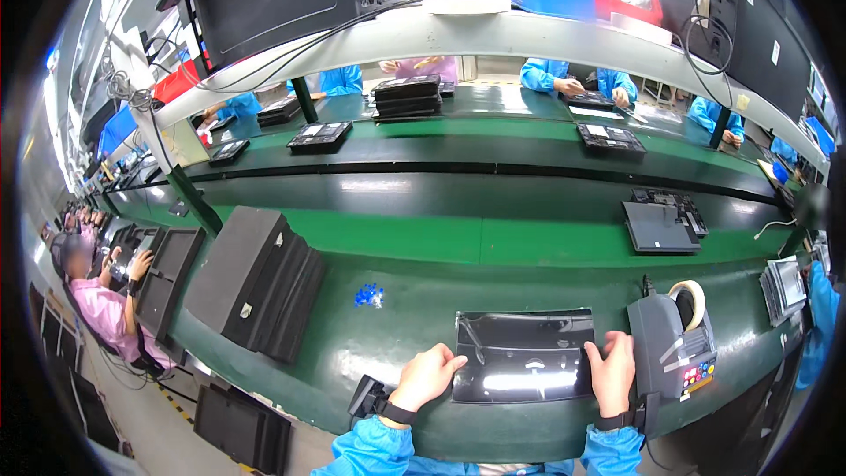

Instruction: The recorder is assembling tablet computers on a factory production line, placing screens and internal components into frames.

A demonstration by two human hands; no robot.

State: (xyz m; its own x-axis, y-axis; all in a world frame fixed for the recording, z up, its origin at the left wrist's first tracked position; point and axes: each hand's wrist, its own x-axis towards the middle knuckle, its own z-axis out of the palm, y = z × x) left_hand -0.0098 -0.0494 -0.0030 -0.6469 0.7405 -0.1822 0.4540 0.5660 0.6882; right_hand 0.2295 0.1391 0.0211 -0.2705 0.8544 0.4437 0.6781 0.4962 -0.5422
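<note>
In the head view I see a glossy dark panel (524,355) lying on the green bench (423,286), right in front of the person, between their two hands. The left hand (429,376) is at the panel's left edge, its thumb and forefinger reaching the rim. The right hand (612,375) is at the opposite edge, thumb by the rim and fingers curled. From where I stand I can't tell whether either grip is pinched on the panel or merely touching it. Both wrists wear dark bands, below which come blue sleeves (374,449).

Just beside the right hand stands a grey tape dispenser (652,348) with coloured buttons on its front and a cream roll of tape (699,304) on top. Beyond the panel, to the left, is a little scatter of blue bits (366,293), and farther left leans a thick stack of black foam slabs (233,273). Toward the back right, a flat grey cover (661,227) overlaps a dark device part. A bundle of thin flat pieces (782,291) sits at the far right. Over on the left, a co-worker in pink (104,308) sits by black trays; across the line, others in blue work.
</note>
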